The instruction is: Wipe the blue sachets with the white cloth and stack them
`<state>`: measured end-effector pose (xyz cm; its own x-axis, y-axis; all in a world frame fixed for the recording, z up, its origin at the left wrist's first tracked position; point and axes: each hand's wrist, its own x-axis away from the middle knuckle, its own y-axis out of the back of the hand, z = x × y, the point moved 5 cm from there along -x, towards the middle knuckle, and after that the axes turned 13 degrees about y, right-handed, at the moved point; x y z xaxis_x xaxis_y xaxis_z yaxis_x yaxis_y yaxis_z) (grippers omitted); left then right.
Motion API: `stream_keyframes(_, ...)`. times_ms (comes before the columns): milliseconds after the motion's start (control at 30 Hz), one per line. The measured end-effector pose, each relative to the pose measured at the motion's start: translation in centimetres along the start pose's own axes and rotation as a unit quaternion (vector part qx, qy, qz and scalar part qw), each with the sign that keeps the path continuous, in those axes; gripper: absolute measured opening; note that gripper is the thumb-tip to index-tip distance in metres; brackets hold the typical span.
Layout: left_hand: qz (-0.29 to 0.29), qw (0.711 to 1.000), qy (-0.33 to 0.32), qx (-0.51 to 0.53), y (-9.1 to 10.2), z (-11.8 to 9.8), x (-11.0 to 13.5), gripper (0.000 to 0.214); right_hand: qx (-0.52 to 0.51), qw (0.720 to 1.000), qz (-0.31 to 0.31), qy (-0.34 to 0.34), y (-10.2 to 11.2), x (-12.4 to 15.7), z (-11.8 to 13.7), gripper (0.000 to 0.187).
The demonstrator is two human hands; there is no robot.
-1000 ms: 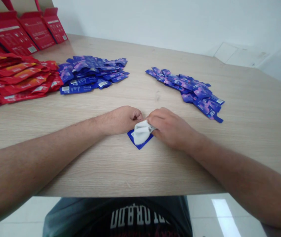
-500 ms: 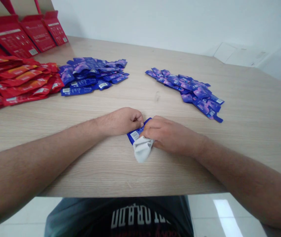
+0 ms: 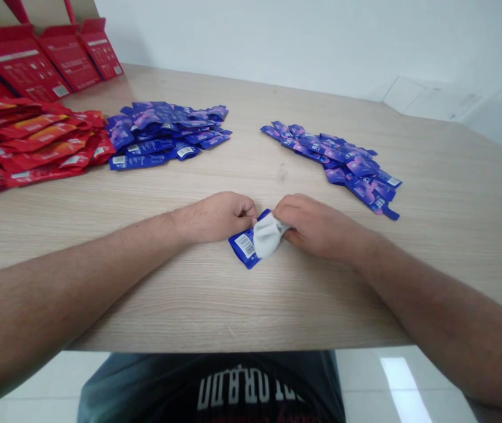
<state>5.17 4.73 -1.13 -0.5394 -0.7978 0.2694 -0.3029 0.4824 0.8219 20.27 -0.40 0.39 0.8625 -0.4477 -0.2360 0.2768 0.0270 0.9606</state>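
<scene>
A small blue packet (image 3: 245,245) with a white barcode lies on the table in front of me. My left hand (image 3: 228,216) is closed on its upper left edge, thumb against the fingers. My right hand (image 3: 310,225) grips a bunched white cloth (image 3: 268,236), whose loose end rests over the right part of the packet. The cloth hides that side of the packet.
Blue-purple packets lie in a heap (image 3: 167,132) at back left and in another pile (image 3: 339,158) at back right. Red-orange packets (image 3: 39,141) are stacked at far left, before red cartons (image 3: 57,61). The wooden table (image 3: 167,311) ends close to my body.
My right hand has moved up and slightly right with the cloth, baring the packet's barcode and lower corner. My left hand has stayed in place on the packet.
</scene>
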Motion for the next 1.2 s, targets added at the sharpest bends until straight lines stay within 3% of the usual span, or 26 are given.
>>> stream_keyframes(100, -0.006, 1.000, 0.006, -0.008, 0.1, -0.1, 0.0, 0.019, 0.032, 0.998, -0.033, -0.038, 0.2, 0.0, -0.3, 0.012)
stream_keyframes(267, 0.011, 1.000, -0.001, -0.007, 0.0, -0.1, 0.0, 0.020, -0.036, 0.997, 0.029, 0.065, -0.5, -0.5, 1.8, 0.013)
stream_keyframes(467, -0.004, 1.000, 0.012, -0.011, 0.0, 0.1, -0.1, 0.021, 0.020, 0.999, -0.032, -0.037, 0.2, -0.1, -0.1, 0.013)
stream_keyframes(633, 0.012, 1.000, -0.001, -0.006, -0.2, 0.0, -0.1, 0.021, -0.041, 0.997, 0.037, 0.048, -0.3, -0.4, 1.8, 0.014)
stream_keyframes(833, -0.005, 1.000, 0.012, -0.014, 0.0, 0.0, 0.0, 0.021, 0.019, 0.998, -0.029, -0.059, 0.1, -0.1, -0.3, 0.011)
stream_keyframes(1033, 0.008, 1.000, 0.002, -0.010, 0.0, -0.3, 0.1, 0.021, -0.035, 0.998, 0.037, 0.046, -0.4, -0.6, 2.0, 0.014)
stream_keyframes(1200, -0.012, 1.000, 0.010, -0.017, 0.1, -0.1, 0.0, 0.021, 0.015, 0.997, -0.031, -0.064, 0.3, -0.2, 0.0, 0.010)
